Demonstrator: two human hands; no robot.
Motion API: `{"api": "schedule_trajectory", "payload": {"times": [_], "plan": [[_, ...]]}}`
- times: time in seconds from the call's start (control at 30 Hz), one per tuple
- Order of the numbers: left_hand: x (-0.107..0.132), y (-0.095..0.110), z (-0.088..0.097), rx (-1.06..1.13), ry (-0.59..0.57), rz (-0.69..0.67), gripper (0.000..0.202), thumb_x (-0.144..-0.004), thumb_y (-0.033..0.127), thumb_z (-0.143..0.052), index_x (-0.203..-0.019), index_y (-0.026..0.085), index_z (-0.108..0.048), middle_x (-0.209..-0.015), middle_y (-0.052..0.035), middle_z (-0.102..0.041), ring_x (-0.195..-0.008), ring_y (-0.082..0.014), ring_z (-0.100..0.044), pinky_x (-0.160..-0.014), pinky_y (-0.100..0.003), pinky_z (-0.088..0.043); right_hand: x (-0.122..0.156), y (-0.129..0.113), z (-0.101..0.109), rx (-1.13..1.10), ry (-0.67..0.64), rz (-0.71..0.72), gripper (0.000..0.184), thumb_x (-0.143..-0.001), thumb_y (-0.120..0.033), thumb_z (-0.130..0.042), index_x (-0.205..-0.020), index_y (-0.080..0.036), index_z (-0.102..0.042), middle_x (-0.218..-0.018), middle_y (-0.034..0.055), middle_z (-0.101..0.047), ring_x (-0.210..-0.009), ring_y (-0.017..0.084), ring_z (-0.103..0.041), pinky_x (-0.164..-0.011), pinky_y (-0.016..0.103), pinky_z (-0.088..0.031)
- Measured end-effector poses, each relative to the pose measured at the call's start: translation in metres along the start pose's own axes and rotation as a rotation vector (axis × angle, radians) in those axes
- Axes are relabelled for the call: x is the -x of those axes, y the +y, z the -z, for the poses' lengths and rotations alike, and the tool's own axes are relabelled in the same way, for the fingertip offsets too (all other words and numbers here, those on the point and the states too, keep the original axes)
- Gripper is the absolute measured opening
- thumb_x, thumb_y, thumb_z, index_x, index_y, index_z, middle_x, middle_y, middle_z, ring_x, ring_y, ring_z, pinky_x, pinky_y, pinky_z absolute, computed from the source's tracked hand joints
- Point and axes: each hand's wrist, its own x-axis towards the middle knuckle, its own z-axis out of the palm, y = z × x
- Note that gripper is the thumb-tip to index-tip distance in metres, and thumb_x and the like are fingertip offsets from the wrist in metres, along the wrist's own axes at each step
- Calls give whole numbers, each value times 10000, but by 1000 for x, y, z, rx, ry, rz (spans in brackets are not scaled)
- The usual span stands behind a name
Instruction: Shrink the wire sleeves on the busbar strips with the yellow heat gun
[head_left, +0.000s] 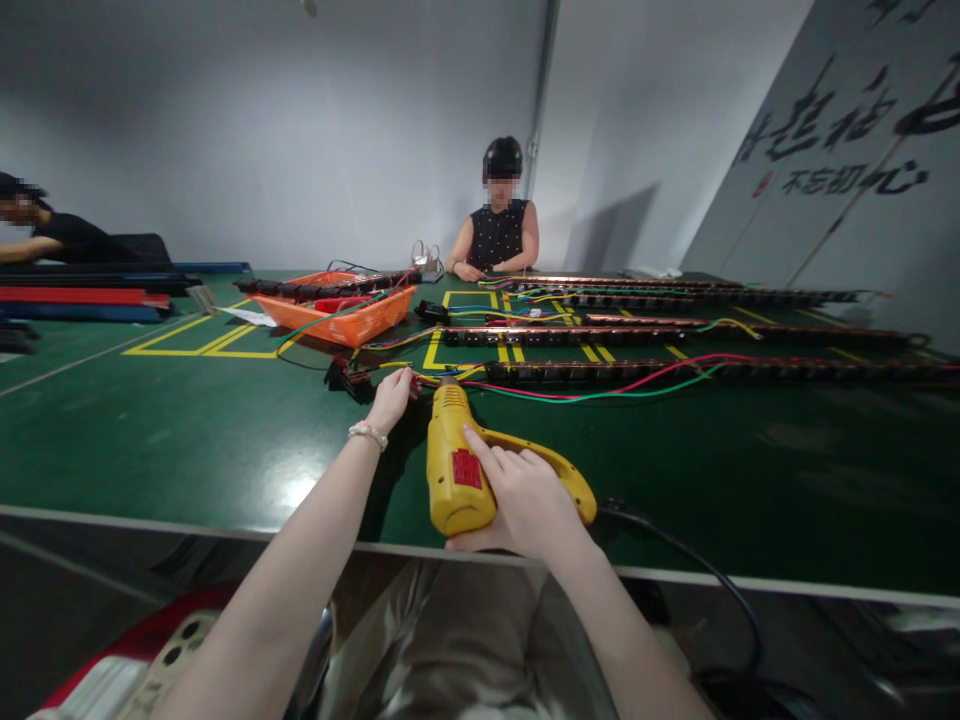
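Observation:
My right hand (pixel 529 495) is wrapped round a yellow heat gun (pixel 450 460), its index finger stretched along the body. The gun's nozzle points away from me, close to a bundle of coloured wires (pixel 469 373). At the left of the nozzle, my left hand (pixel 391 398) is closed on the wires; its fingertips are partly hidden. These wires run from a long dark bar (pixel 600 372) lying across the table. Red and green wires (pixel 600 396) loop along the bar's near side. Black connectors (pixel 349 378) lie just left of my left hand.
An orange basket (pixel 337 325) holding a dark wired bar stands back left. More long bars (pixel 675 335) lie behind the nearest one. A person (pixel 499 230) sits across the green table (pixel 187 450); another leans at far left. The gun's black cable (pixel 690 545) hangs over the front edge.

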Motion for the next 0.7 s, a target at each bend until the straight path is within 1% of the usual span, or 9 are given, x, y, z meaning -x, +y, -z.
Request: {"api": "schedule_trajectory", "payload": {"times": [0.07,0.13,0.27,0.4,0.53,0.7], "plan": [[0,0,0,3,-4,8,341,-862,414,-410,-803,149,-616,-652,-35,-614,-565,-145,-555,-564,-260,-441,3,6,3,-10,2,-27,1215,-551,-850,-527,-1457,-105,-210,-986,106,-639,-887,269,-607,-818,399,-426],[0,0,0,-2,-8,-4,335,-864,405,-408,-794,153,-618,-655,-36,-614,-571,-146,-560,-558,-259,-441,5,11,5,-6,2,-54,1223,-535,-838,-559,-1455,-108,-218,-1004,112,-643,-915,278,-609,-826,401,-429],[1,0,0,-29,-17,-36,342,-866,408,-399,-789,159,-621,-668,-39,-623,-582,-147,-571,-557,-256,-440,9,21,10,20,-8,-116,1212,-535,-788,-621,-1458,-124,-203,-1064,115,-645,-949,283,-614,-852,412,-429],[3,2,0,-60,-20,-33,343,-862,400,-386,-785,161,-620,-657,-33,-626,-583,-146,-575,-572,-255,-443,11,29,12,65,6,-146,1159,-575,-765,-613,-1457,-134,-206,-1084,118,-647,-936,276,-621,-836,410,-435],[5,6,1,-92,-24,-37,303,-841,368,-396,-743,170,-602,-634,-20,-618,-568,-141,-564,-568,-251,-437,12,29,10,114,57,-170,1123,-600,-750,-607,-1449,-124,-224,-1079,124,-649,-888,268,-626,-809,396,-433],[4,8,-1,-104,-26,-40,273,-822,317,-386,-724,173,-596,-615,-17,-606,-554,-144,-557,-552,-251,-436,14,23,6,162,94,-175,1116,-629,-762,-572,-1449,-96,-210,-1036,124,-644,-857,264,-619,-768,380,-422]]}}
